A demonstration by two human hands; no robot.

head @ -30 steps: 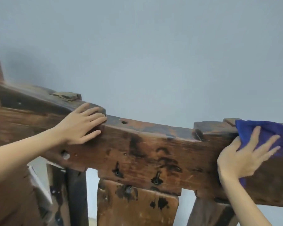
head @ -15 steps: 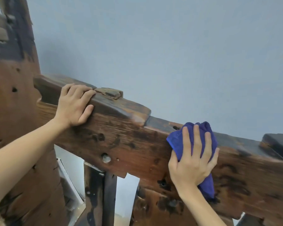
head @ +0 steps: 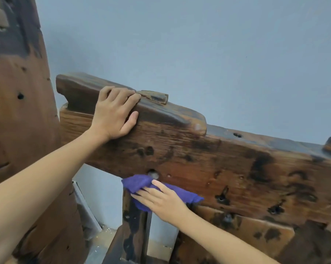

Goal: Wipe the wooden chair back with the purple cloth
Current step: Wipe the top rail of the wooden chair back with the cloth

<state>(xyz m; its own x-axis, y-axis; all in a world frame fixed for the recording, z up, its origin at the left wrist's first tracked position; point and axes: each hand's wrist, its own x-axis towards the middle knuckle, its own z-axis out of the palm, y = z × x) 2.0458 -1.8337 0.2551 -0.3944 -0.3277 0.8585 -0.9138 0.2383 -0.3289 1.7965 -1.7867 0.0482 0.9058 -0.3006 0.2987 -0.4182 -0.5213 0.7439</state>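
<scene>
The wooden chair back (head: 208, 159) is a thick, dark-stained rail running from upper left down to the right, with knots and holes. My left hand (head: 114, 113) lies flat over its top edge near the left end, fingers curled on the raised cap. My right hand (head: 160, 201) presses the purple cloth (head: 139, 182) against the rail's lower edge, where a dark upright post (head: 134, 231) joins it. Part of the cloth is hidden under my fingers.
A tall wooden slab (head: 18, 111) stands at the left, close to the rail's end. A blue-grey wall (head: 199, 54) is behind. A lower wooden panel (head: 246, 231) sits beneath the rail at right. Floor shows through the gap by the post.
My right hand with the cloth has slid from the rail's top edge down and left to its lower edge by the post. My left hand stays on the top edge; the view shifted left.
</scene>
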